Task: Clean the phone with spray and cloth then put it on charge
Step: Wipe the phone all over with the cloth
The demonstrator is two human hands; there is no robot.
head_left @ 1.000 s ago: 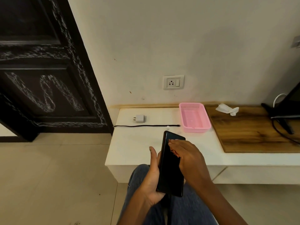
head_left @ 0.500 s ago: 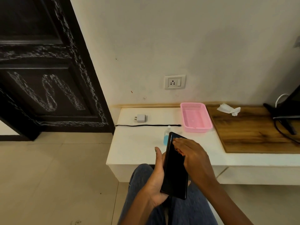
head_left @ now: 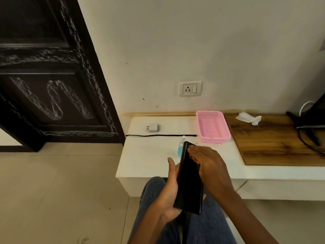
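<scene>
My left hand (head_left: 169, 192) grips a black phone (head_left: 190, 180) from its left edge and underside, above my lap and in front of the white shelf (head_left: 149, 155). My right hand (head_left: 207, 166) lies over the upper part of the screen with its fingers stretched out on the glass. A small spray bottle (head_left: 180, 150) with blue liquid stands on the shelf, partly hidden behind the phone's top. A crumpled white cloth (head_left: 248, 118) lies on the wooden board (head_left: 274, 143). A white charger plug (head_left: 153, 127) and a black cable (head_left: 161, 135) lie on the shelf below the wall socket (head_left: 190, 88).
A pink plastic basket (head_left: 202, 118) sits on the shelf between the cable's end and the wooden board. A dark screen stand with cables (head_left: 309, 124) occupies the far right. A black door (head_left: 52, 76) fills the left, over a tiled floor.
The phone and both hands have shifted slightly down and right, uncovering the spray bottle behind the phone's top. My right hand's fingers have slid a little along the screen.
</scene>
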